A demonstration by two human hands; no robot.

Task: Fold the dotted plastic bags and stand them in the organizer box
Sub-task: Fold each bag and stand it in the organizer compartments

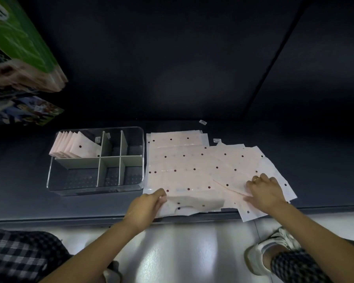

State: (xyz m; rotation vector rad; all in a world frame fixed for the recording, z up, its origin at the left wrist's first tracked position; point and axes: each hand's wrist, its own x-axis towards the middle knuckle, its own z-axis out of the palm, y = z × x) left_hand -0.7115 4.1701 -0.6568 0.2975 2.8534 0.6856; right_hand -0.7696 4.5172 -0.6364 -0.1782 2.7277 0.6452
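The left hand (146, 203) is pinching the near edge of the dotted bags (184, 166). The right hand (264, 190) is lying on them, its grip curled. Folded bags (74, 147) are standing in the organizer box (94, 188).

Organizer box (96, 180) sits left of the flat bags (184, 160).

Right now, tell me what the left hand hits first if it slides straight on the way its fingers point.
Probably nothing but bags: the left hand points up-right along the flat dotted bags.

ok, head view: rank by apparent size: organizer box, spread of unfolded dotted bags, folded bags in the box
1. Spread of unfolded dotted bags
2. Organizer box, clearly smaller than the spread
3. Folded bags, filling only one compartment
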